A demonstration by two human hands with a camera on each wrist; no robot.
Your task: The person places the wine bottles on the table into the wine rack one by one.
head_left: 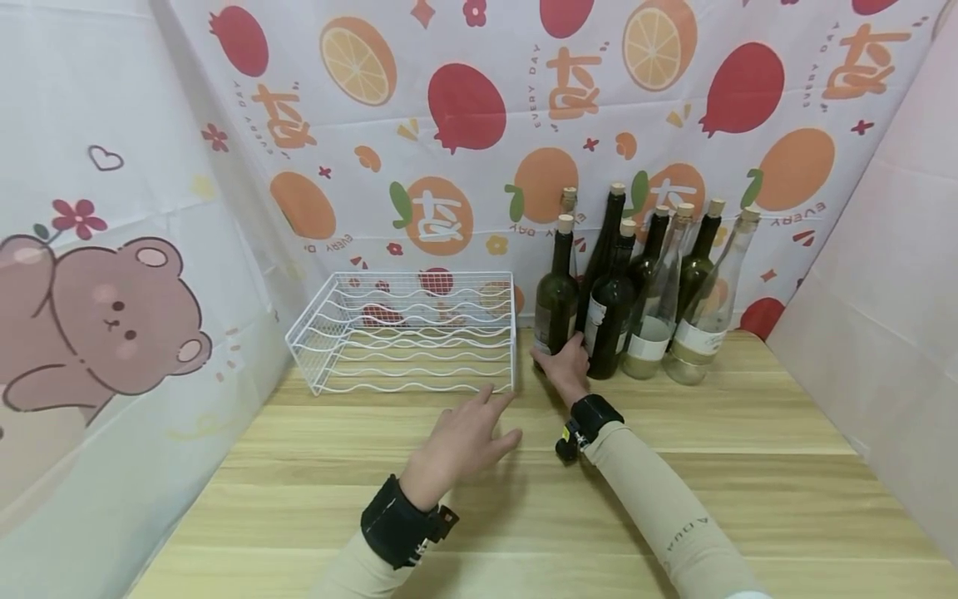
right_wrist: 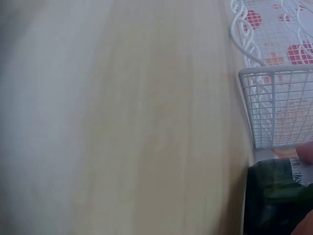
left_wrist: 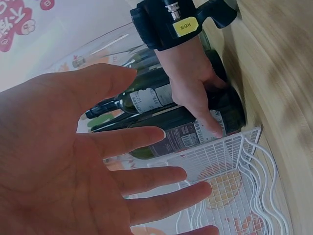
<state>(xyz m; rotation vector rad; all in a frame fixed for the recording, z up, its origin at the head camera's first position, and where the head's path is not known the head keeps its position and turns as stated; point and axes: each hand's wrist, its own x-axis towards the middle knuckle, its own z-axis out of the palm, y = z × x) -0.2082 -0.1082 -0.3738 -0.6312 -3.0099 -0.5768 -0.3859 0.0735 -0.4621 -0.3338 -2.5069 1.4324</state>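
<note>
My right hand (head_left: 567,368) grips the lower part of a dark green wine bottle (head_left: 556,295), the leftmost of the front bottles. The bottle stands upright with a cork in its neck. In the left wrist view the thumb lies across its label (left_wrist: 173,139), and the other fingers reach round near its base. The right wrist view catches only the bottle's bottom end (right_wrist: 274,178) and bits of the hand. My left hand (head_left: 462,434), fingers spread and holding nothing, hovers by the front right corner of a white wire wine rack (head_left: 513,349).
Several corked bottles crowd to the right: another dark green bottle (head_left: 609,312) close beside the gripped one, then clear bottles (head_left: 699,337) with white labels. A fruit-print curtain (head_left: 479,200) hangs behind. Everything stands on a wooden table (head_left: 314,482).
</note>
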